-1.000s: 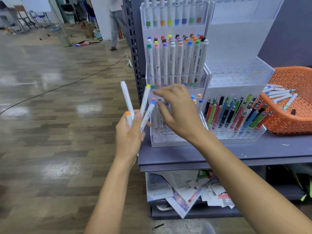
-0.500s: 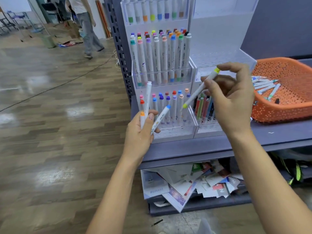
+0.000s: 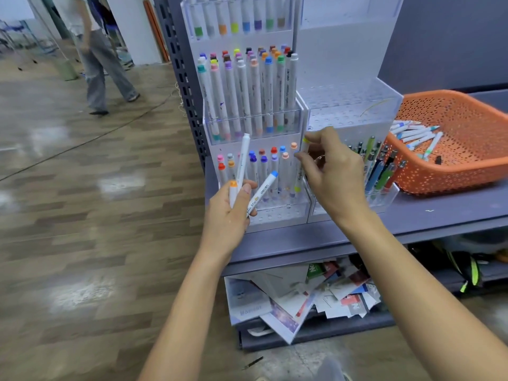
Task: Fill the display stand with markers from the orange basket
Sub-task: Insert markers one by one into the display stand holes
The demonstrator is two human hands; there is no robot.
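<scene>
Soft, even indoor light falls from above; shadows are faint. Left of the left hand (image 3: 228, 213), the glossy floor (image 3: 82, 202) carries pale glare patches. Beyond it a walking person (image 3: 101, 70) is smeared by blur. Below the right hand (image 3: 335, 174), the lower shelf (image 3: 357, 327) lies dim.

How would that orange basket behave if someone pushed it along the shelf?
The orange basket looks like perforated plastic and holds few markers, so it is probably light and easy to slide. Its loose markers would likely roll about inside.
</scene>
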